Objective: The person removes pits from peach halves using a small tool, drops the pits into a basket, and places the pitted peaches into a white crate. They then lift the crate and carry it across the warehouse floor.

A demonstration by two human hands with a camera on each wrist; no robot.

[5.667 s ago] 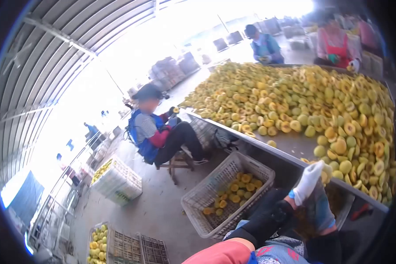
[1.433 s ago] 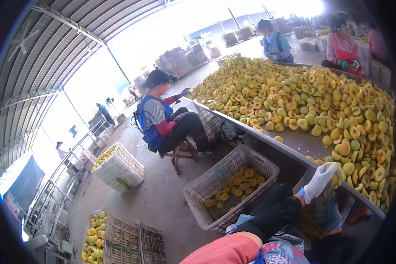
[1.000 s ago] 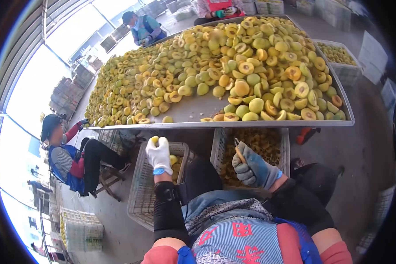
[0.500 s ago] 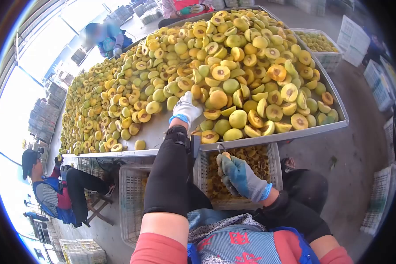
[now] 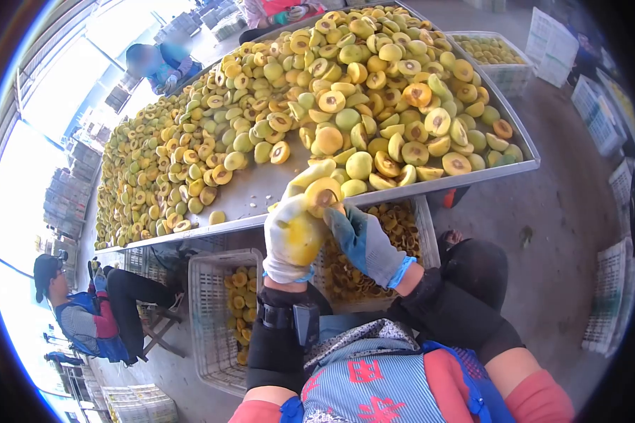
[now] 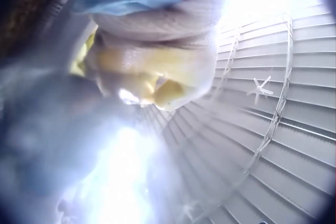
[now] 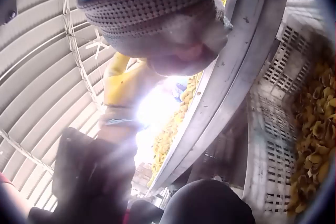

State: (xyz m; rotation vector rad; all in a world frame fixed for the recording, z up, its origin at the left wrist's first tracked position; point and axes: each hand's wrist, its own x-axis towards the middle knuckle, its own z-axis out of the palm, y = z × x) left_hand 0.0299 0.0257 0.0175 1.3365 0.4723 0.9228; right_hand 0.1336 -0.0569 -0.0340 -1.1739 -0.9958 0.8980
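Note:
In the head view my left hand (image 5: 293, 233), in a white glove stained yellow, holds a peach half (image 5: 323, 196) with its cut face and brown centre turned up. My right hand (image 5: 367, 243), in a blue-grey glove, meets it at the fruit's edge. Its curled fingers grip a small loop-tipped hand tool, mostly hidden now behind glove and fruit. Both hands are just off the near edge of a metal table (image 5: 243, 222) heaped with peach halves (image 5: 346, 99). The left wrist view shows the stained glove (image 6: 157, 61) blurred; the right wrist view shows the grey glove (image 7: 157, 29) close up.
Below the hands stands a crate (image 5: 430, 240) of brown scraps. Left of it is a crate (image 5: 212, 317) with peach halves. A seated person (image 5: 85, 310) works at the left; others sit beyond the table. More crates (image 5: 607, 296) stand at the right.
The head view has swung right. My left hand reached into the pile, then drew back with a peach half. My right hand rose with its tool from above the scrap crate to meet it.

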